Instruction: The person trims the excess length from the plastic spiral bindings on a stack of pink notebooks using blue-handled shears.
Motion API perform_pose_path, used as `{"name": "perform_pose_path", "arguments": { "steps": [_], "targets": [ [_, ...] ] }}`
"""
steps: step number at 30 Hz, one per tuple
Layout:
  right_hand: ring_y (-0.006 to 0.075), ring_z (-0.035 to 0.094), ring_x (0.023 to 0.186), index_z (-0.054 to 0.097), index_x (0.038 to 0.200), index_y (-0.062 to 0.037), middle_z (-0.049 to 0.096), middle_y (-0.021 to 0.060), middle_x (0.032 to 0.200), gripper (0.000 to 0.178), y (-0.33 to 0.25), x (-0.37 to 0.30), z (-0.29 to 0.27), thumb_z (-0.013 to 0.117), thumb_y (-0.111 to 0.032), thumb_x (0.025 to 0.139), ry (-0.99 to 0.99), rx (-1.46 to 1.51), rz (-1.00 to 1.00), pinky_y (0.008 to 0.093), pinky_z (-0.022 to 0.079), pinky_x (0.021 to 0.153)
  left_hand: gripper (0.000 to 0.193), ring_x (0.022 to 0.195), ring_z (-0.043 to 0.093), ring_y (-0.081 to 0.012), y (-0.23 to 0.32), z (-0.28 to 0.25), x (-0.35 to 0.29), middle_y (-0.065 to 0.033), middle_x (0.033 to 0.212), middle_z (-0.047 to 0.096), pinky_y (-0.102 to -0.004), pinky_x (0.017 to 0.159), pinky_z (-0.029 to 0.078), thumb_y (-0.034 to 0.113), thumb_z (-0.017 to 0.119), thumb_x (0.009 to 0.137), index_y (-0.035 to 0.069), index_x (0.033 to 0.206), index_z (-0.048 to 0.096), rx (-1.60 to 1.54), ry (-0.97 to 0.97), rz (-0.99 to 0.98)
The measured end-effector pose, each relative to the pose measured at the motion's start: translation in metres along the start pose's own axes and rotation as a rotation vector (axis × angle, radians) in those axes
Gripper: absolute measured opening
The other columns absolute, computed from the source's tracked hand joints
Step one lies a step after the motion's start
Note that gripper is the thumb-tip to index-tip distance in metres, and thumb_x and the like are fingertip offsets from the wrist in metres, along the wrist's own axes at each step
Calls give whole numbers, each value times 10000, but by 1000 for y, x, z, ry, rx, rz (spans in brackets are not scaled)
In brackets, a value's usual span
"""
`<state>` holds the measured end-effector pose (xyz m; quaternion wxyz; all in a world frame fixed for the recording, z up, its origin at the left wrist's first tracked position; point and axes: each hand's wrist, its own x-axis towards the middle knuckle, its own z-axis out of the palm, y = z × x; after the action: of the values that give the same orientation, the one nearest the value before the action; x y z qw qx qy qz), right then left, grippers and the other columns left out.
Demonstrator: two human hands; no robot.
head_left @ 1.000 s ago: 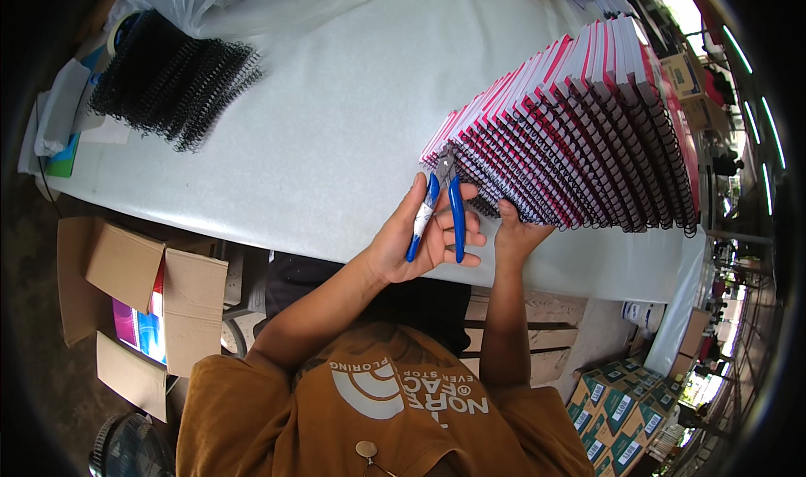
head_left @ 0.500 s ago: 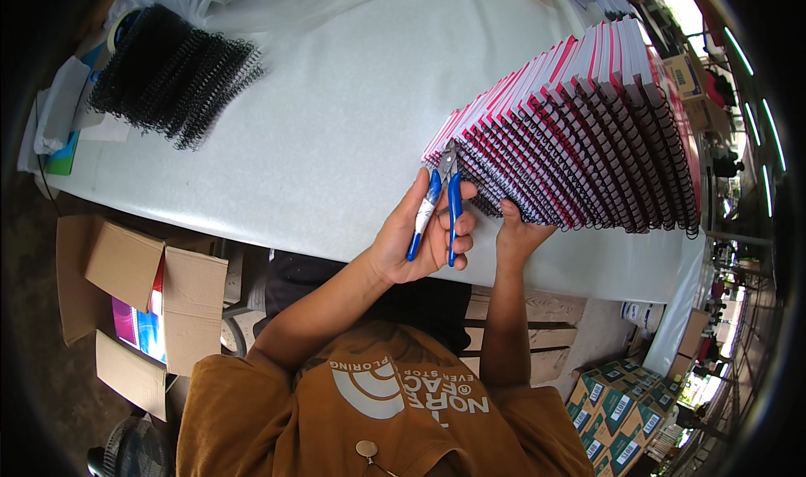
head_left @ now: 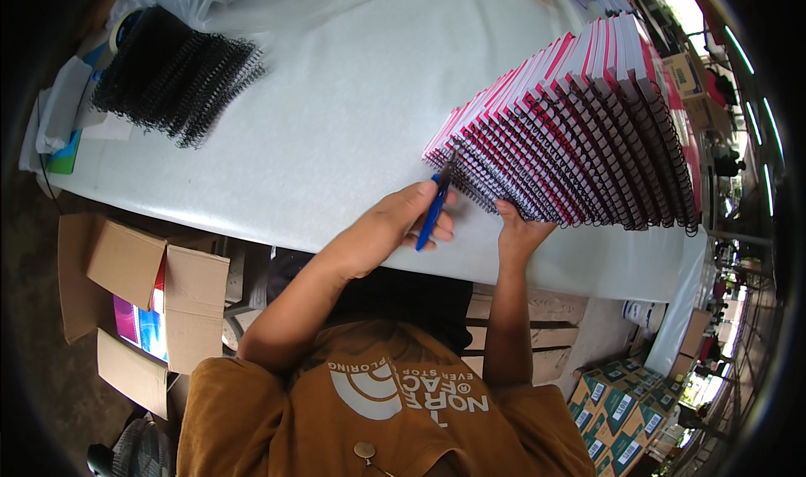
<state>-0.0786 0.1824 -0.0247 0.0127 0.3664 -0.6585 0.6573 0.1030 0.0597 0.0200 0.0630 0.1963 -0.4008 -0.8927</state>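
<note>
My left hand [head_left: 395, 225] is closed around small blue-handled cutting pliers [head_left: 432, 217]. Their dark jaws point up to the near left corner of a row of spiral-bound notebooks [head_left: 571, 149], at the end of a black coil. These notebooks have white pages, pink-red edges and black coils facing me, and they stand packed side by side. My right hand [head_left: 522, 235] grips the lower edge of the row. Its thumb lies against the coils, while the other fingers are mostly hidden by the notebooks.
A heap of loose black coils [head_left: 176, 78] lies at the far left of the pale table [head_left: 336, 141], by clear plastic wrap [head_left: 277, 11]. Below the table's left edge stands an open cardboard box [head_left: 195, 309]. Green-and-brown cartons [head_left: 617, 414] sit at the lower right.
My left hand has turned the pliers, so their handles now show nearly edge-on, and it has shifted slightly left. The right hand and the notebooks have hardly moved.
</note>
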Motion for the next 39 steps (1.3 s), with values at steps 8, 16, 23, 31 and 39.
{"name": "perform_pose_path", "arguments": {
  "steps": [8, 16, 23, 31, 39],
  "targets": [
    [215, 451, 1120, 251, 1305, 48, 410, 146, 1253, 809, -12, 1, 3, 766, -8, 683, -57, 6, 119, 326, 374, 979, 613, 893, 623, -312, 18, -10, 2, -154, 928, 603, -415, 718, 520, 515, 251, 948, 2, 1148, 519, -363, -143, -164],
    [213, 482, 1083, 251, 1300, 46, 419, 146, 1233, 800, -5, -2, 2, 750, 32, 675, -92, 43, 139, 310, 421, 935, 491, 781, 610, -210, 12, 18, -2, -81, 884, 603, -355, 669, 470, 466, 336, 955, 28, 1083, 518, 1230, 557, 202],
    [210, 502, 1072, 345, 1251, 62, 481, 142, 1190, 741, -12, 5, 10, 773, 35, 646, -99, 42, 62, 320, 422, 938, 602, 882, 617, -263, 9, -7, 1, -140, 941, 601, -416, 794, 497, 504, 254, 951, 9, 1216, 472, -341, -86, -149],
    [215, 495, 1069, 315, 1267, 61, 463, 140, 1206, 778, -10, 6, 10, 784, 9, 649, -83, 46, 37, 328, 410, 947, 589, 730, 604, -228, 12, -2, -5, -97, 814, 567, -388, 691, 520, 508, 245, 951, 19, 1134, 517, -175, 37, -175],
    [189, 549, 963, 431, 1137, 80, 532, 131, 1102, 596, -7, -2, 15, 780, 11, 659, -60, 167, 54, 307, 455, 864, 470, 740, 592, -208, 11, 22, -6, -111, 752, 582, -331, 697, 436, 422, 377, 955, -14, 1082, 500, 1131, 531, 58]
  ]
}}
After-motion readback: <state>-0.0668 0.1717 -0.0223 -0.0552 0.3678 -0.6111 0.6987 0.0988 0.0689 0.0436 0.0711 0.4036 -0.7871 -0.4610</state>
